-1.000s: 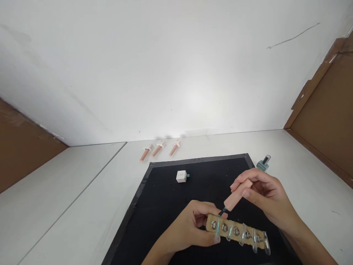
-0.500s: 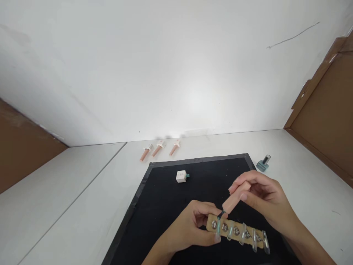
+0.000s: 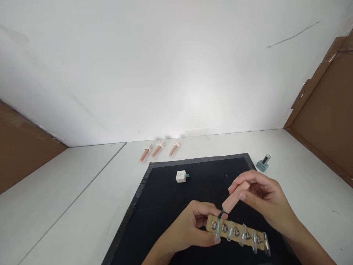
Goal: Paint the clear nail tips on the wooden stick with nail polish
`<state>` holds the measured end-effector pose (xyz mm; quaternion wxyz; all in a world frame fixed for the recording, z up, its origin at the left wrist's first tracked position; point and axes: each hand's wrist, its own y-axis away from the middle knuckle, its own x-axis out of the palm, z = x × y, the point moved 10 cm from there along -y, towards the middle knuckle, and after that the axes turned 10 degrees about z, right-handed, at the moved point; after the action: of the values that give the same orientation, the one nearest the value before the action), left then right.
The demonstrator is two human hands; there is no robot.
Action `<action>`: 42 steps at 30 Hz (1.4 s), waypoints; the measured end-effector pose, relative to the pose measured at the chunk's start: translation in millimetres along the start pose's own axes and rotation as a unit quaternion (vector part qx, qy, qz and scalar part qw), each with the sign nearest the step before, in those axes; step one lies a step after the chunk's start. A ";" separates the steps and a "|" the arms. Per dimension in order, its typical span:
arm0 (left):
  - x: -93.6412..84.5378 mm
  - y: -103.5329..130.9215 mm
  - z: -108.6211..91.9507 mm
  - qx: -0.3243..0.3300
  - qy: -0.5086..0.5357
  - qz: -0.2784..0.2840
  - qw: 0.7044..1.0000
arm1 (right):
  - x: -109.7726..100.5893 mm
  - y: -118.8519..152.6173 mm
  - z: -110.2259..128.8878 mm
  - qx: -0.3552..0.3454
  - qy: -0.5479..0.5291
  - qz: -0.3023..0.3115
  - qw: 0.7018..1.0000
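Note:
A tan strip (image 3: 236, 232) with silver round pieces and several clear nail tips sits in my left hand (image 3: 190, 228), which grips its left end near the first tip. My right hand (image 3: 264, 195) is closed on a pink brush cap (image 3: 234, 197). The dark brush (image 3: 221, 214) points down at the top of the leftmost nail tip (image 3: 217, 229), which shows green. The second tip (image 3: 230, 232) looks greenish too; the tips to its right are clear. An open white bottle (image 3: 181, 176) with a green neck lies on the black mat.
The black mat (image 3: 162, 191) has a grey taped edge. Several pink-capped white bottles (image 3: 158, 148) lie behind its left corner. A teal bottle with a silver cap (image 3: 263, 164) is beyond the right corner. Brown cardboard panels (image 3: 325, 110) flank both sides, and a white wall (image 3: 176, 66) rises behind.
The right end of the strip has dipped slightly. The cap and brush in my right hand have shifted very slightly to the left.

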<state>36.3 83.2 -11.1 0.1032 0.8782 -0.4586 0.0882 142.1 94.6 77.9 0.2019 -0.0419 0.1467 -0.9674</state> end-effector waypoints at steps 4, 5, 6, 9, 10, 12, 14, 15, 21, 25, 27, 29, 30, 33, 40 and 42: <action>-2.0 1.8 -0.1 0.001 0.002 -0.005 1.000 | 1.6 0.2 1.5 -0.018 -0.035 0.014 0.999; -1.7 1.3 -0.6 -0.001 0.002 -0.004 1.000 | 6.3 -0.4 2.2 -0.019 -0.048 0.037 0.998; -1.0 0.5 -1.4 -0.002 0.004 -0.002 1.000 | 11.2 -0.9 2.5 -0.017 -0.059 0.060 0.996; 2.0 -2.1 -4.1 0.001 0.015 0.008 1.000 | 19.4 -1.3 1.5 -0.004 -0.071 0.097 0.993; 2.5 -2.5 -4.8 0.005 0.017 0.010 1.000 | 18.6 -1.4 0.8 -0.002 -0.066 0.094 0.993; 2.2 -2.0 -4.8 0.013 0.020 0.009 1.000 | 12.4 -1.4 -1.6 -0.003 -0.051 0.067 0.996; 1.6 -0.6 -2.2 0.016 0.024 0.011 1.000 | 2.5 -0.8 -5.0 -0.003 -0.038 0.024 0.999; 1.1 0.3 -0.8 0.018 0.028 0.011 0.999 | -2.4 -0.3 -6.8 -0.004 -0.034 0.003 0.999; 0.9 3.4 -1.8 0.016 0.026 0.013 0.999 | -3.6 1.1 -6.7 -0.012 -0.052 0.000 0.999; 1.9 0.6 -6.9 0.009 0.011 0.009 1.000 | 12.2 -0.3 -0.8 -0.010 -0.055 0.062 0.997; 1.9 -0.5 -6.4 0.007 0.010 0.006 1.000 | 11.9 -0.6 0.1 -0.009 -0.035 0.057 0.998; 1.0 -0.3 -2.7 -0.001 0.012 0.002 1.000 | 5.1 0.2 -1.5 -0.005 -0.015 0.025 1.000; 0.3 0.2 -0.7 -0.004 0.015 -0.001 1.000 | 1.1 0.9 -2.6 -0.002 -0.008 0.006 1.000; -2.0 1.6 1.3 -0.007 0.016 -0.007 1.000 | -3.8 2.5 -2.4 -0.004 -0.008 -0.019 1.000; 0.6 -1.7 -4.1 -0.005 0.008 0.004 1.000 | 12.8 -0.1 3.4 -0.010 -0.014 0.051 0.999; 0.5 -0.7 -3.6 -0.002 0.007 0.003 1.000 | 4.4 1.0 0.7 -0.004 -0.005 0.012 1.000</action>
<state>37.0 84.1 -7.6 0.1078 0.8758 -0.4611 0.0935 138.5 91.7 78.3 0.2137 -0.0456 0.1500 -0.9642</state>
